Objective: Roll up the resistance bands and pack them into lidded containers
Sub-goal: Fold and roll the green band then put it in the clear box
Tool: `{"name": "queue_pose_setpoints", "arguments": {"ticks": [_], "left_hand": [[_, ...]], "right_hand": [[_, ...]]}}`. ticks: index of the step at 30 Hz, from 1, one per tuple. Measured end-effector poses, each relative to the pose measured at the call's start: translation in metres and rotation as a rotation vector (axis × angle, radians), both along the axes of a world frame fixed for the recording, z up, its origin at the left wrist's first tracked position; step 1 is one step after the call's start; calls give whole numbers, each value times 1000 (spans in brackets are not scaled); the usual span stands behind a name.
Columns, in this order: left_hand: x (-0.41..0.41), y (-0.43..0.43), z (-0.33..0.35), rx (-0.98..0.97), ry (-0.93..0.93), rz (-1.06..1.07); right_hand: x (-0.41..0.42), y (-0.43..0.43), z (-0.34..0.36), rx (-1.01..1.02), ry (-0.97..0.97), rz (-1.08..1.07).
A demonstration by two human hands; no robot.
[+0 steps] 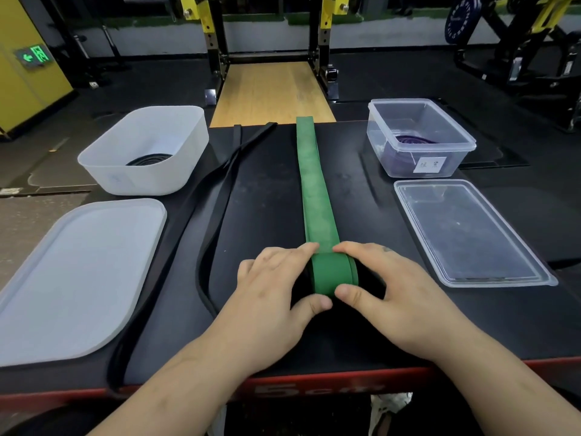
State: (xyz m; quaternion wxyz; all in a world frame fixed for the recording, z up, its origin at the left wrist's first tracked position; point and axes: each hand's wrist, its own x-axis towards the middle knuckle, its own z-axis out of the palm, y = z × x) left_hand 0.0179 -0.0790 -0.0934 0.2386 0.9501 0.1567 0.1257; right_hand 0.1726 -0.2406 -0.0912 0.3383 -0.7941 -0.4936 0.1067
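The green band (314, 196) runs up the middle of the frame on the table (267, 190), its near end rolled at lower centre. The left hand (270, 297) and right hand (393, 294) both grip that roll, thumbs in front and fingers curled over the top. A loose black band (207, 215) lies just left (reaching the table's near edge). The tub (103, 171) sits upper left and the box (452, 152) upper right.

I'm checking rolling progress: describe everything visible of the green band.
The green band is a wide, flat, matte, rubbery-looking strap lying straight along the black table, reaching its far edge. Its near end is wound into a small roll, gripped on either side by the left hand and right hand.
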Motion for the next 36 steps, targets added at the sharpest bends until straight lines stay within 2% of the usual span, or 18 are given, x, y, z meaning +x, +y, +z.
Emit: {"name": "queue_pose_setpoints", "arguments": {"ticks": [6,20,28,36], "left_hand": [[6,3,0,1,-4,11],[-10,-10,2,-63,21,-43],[-5,-9,5,-72,-42,0],[2,-2,5,-132,-12,48]], "right_hand": [[2,1,-7,-54,-23,22],[-6,-14,4,-6,14,93],[-2,-6,0,-23,19,32],[4,1,-3,2,29,-76]]}}
